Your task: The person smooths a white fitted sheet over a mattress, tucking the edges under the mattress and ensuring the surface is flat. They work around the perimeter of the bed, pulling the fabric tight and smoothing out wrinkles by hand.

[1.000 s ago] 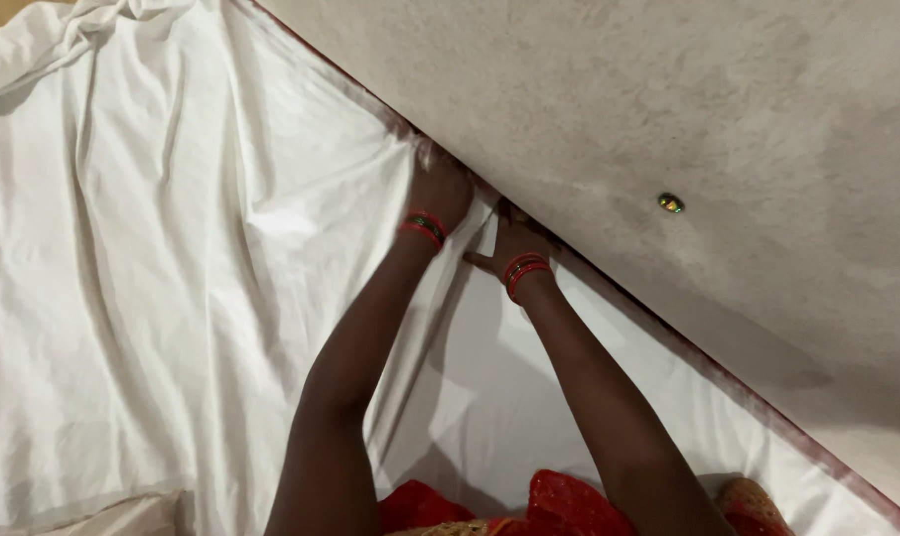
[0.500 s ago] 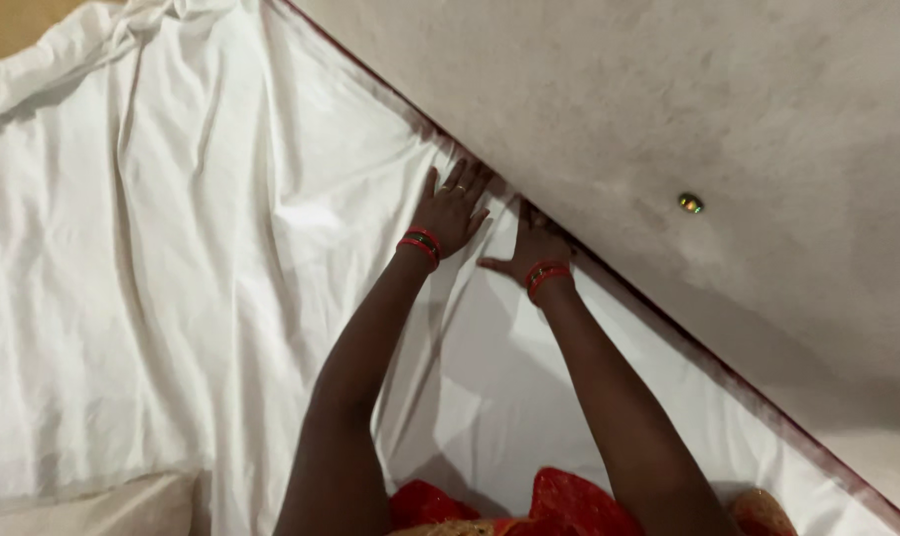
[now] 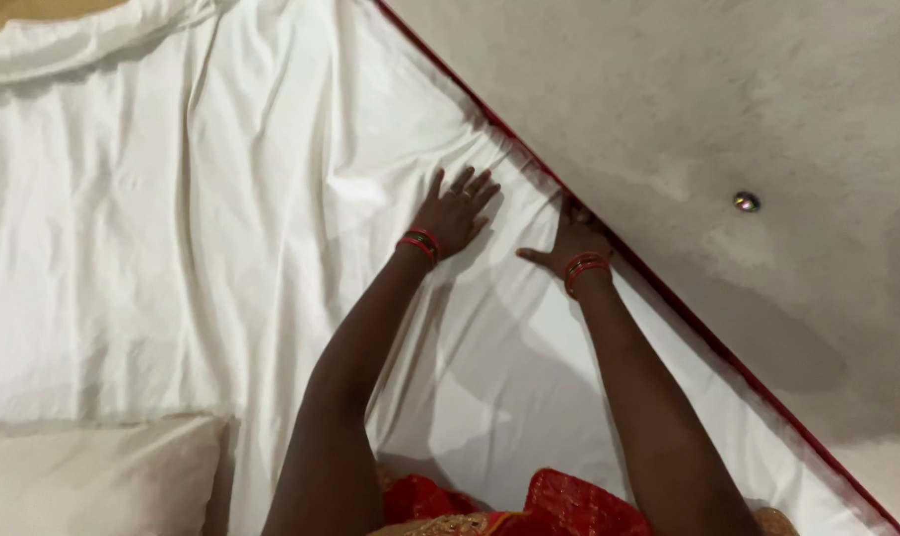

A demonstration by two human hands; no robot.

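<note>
On the bed, white sheet (image 3: 221,228) spread wide, wrinkled. Left hand (image 3: 457,210) flat, fingers splayed, pressing sheet. Right hand (image 3: 574,243) just right, fingertips hidden at the red mattress edge (image 3: 668,298); grip unclear. Pillow (image 3: 92,476) near left.

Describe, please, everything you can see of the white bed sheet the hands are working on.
The white bed sheet looks like thin woven cotton, spread over the bed and creased with long wrinkles. Its far end is bunched at the top left. Along the right it meets the red edge against the grey wall. The left hand lies flat on it with fingers spread; the right hand presses at its edge, fingertips hidden in the gap. A cream pillow lies on it at the lower left.
</note>
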